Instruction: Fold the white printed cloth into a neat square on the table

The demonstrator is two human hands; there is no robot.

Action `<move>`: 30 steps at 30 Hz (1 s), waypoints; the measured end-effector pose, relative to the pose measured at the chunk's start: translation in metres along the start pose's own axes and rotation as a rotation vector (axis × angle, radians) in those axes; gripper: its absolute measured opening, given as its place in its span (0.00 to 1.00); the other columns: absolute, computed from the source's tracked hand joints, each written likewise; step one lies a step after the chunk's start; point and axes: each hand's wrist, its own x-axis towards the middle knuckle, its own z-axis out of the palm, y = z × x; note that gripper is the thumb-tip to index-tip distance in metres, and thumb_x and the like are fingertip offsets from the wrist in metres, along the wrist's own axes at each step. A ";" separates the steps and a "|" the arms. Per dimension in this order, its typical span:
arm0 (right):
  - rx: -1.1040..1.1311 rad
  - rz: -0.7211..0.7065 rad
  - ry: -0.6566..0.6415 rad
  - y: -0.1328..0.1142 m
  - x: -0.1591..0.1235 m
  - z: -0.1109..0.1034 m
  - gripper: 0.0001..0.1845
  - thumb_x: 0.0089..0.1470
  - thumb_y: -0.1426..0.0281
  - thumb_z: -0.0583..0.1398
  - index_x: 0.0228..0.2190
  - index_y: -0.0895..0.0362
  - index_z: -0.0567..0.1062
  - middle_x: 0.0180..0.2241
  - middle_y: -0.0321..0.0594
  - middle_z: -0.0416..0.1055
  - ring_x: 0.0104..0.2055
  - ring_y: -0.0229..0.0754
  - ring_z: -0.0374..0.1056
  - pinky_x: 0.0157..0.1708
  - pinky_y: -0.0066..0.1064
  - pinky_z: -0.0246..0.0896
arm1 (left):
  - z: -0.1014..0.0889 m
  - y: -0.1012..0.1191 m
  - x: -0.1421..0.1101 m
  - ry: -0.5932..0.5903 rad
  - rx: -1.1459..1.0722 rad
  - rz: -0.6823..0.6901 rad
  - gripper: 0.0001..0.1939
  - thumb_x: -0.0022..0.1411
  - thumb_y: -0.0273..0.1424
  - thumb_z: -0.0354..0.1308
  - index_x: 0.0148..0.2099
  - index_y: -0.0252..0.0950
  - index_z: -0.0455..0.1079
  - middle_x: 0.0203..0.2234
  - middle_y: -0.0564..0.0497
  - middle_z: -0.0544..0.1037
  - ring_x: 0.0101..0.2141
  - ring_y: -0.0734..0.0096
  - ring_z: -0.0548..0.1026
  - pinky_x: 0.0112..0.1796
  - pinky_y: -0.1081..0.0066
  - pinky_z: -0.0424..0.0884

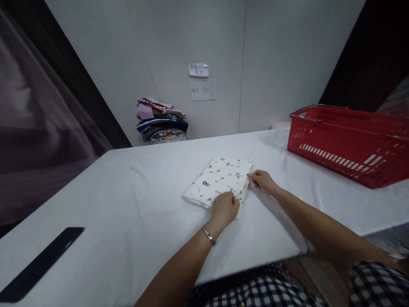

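A white cloth (220, 179) with a small scattered print lies folded into a flat rectangle, at a slant, on the white-covered table (143, 213). My left hand (225, 208), with a silver bracelet at the wrist, is closed on the cloth's near right corner. At its right edge, farther back, my right hand (262, 180) pinches the cloth between thumb and fingers. A narrow strip of the fabric hangs out along that edge between the two hands. The palms and some fingertips are hidden.
A red plastic basket (338, 145) with metal handles stands at the table's right. Folded clothes (162, 121) are stacked beyond the back edge, against the wall. A long black flat object (41, 264) lies front left. Paper signs (203, 90) hang on the wall; one reads 45-50.
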 end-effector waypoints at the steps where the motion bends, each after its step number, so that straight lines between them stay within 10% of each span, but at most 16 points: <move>1: -0.003 -0.012 -0.019 -0.001 -0.002 0.000 0.12 0.47 0.65 0.61 0.20 0.57 0.64 0.13 0.29 0.63 0.13 0.29 0.57 0.11 0.21 0.47 | 0.000 0.000 0.000 -0.002 -0.016 -0.014 0.07 0.57 0.32 0.50 0.28 0.37 0.66 0.26 0.50 0.73 0.28 0.68 0.69 0.30 0.70 0.59; 30: -0.061 0.118 -0.113 -0.025 -0.006 0.017 0.11 0.42 0.77 0.58 0.13 0.59 0.65 0.08 0.30 0.60 0.09 0.28 0.51 0.09 0.22 0.37 | 0.001 0.001 -0.003 0.041 0.016 -0.051 0.08 0.61 0.32 0.48 0.31 0.37 0.64 0.28 0.52 0.73 0.30 0.71 0.69 0.31 0.71 0.58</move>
